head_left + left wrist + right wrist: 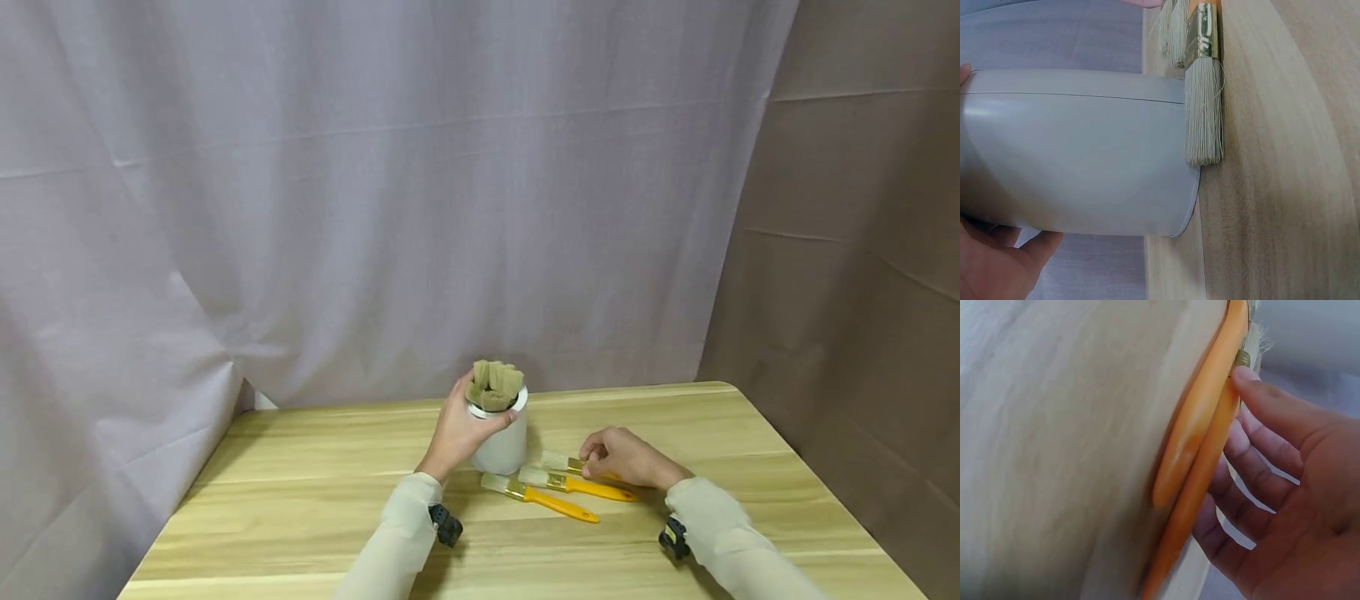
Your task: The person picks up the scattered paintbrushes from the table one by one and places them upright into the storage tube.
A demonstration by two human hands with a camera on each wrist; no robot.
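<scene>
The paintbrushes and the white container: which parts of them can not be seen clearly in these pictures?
- Farthest loose brush: head view, right hand covers its handle.
- Brushes in the white container: head view, only bristles show; the wall hides the handles.
- Container: left wrist view, its opening is cut off.
- Orange handles: right wrist view, blurred, ends cut off.

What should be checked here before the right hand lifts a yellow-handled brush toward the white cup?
1. White cylindrical cup upright on the pale wooden table: ok.
2. Left hand steadying the cup: ok, its fingers wrap the side near the rim.
3. Right hand has a firm hold on the farthest yellow-handled paintbrush: cannot tell; the fingers rest over its handle, grip unclear.
4. Room in the cup: cannot tell; tan bristles already fill the opening.
5. The other two yellow-handled brushes lie flat beside the cup, away from the table edge: ok.
</scene>
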